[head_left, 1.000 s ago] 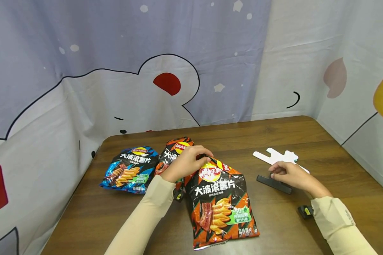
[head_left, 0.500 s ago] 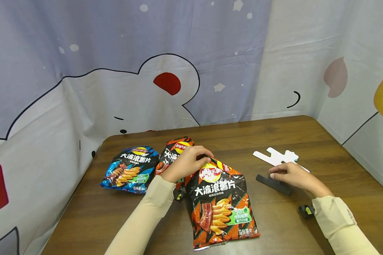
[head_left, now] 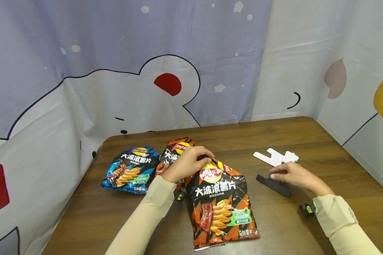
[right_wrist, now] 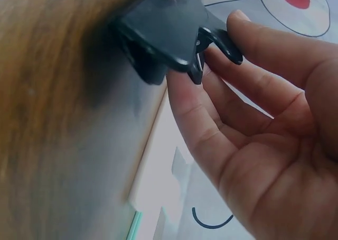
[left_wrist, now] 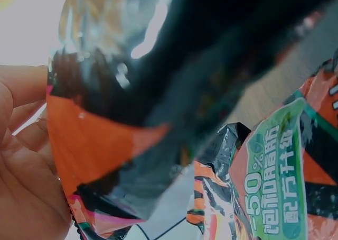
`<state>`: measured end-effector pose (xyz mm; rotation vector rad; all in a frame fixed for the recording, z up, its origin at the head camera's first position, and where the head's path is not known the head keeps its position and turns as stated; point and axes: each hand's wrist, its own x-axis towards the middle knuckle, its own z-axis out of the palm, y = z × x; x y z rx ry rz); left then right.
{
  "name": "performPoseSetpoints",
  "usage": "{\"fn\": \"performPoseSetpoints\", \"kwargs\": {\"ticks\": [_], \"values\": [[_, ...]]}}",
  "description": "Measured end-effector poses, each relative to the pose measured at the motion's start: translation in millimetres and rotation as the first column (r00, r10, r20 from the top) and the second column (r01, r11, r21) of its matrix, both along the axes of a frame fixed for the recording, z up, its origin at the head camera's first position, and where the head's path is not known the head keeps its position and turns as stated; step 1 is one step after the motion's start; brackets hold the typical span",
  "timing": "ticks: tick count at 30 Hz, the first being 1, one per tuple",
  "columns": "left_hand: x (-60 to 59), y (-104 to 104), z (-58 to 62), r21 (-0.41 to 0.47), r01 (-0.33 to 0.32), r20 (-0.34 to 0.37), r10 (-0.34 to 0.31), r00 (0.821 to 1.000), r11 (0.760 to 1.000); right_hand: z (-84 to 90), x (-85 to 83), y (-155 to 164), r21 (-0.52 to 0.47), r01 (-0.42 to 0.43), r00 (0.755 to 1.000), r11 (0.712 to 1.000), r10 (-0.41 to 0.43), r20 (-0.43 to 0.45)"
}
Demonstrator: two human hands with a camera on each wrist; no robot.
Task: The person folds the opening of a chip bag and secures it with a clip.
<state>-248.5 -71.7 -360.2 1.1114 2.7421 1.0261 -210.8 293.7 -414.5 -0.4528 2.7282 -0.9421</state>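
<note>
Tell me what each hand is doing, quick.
Left hand: closed, holding the front chip bag by its top.
Right hand: closed, pinching the black clip.

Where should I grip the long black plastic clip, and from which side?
Probably at the protruding tabs, coming from the right: they jut from the clip toward the right hand and look narrower to pinch than its flat body.

clip (head_left: 272, 185) right of front bag (head_left: 223, 205) (table (head_left: 281, 226) beneath)

A right hand (right_wrist: 264, 155) pinches a black clip (right_wrist: 158, 28) — brown table (right_wrist: 47, 118) at left. A white piece (right_wrist: 154, 179) shows below.
</note>
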Motion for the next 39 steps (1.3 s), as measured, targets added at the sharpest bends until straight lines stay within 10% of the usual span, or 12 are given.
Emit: {"fn": "performPoseSetpoints", "kwargs": {"ticks": [39], "values": [[0.3, 1, -0.9, -0.009, 0.000, -0.014, -0.001, 1.000, 1.000, 40.5, -3.6, -32, -0.100, 0.091, 0.990, 0.991, -0.101, -0.102]]}}
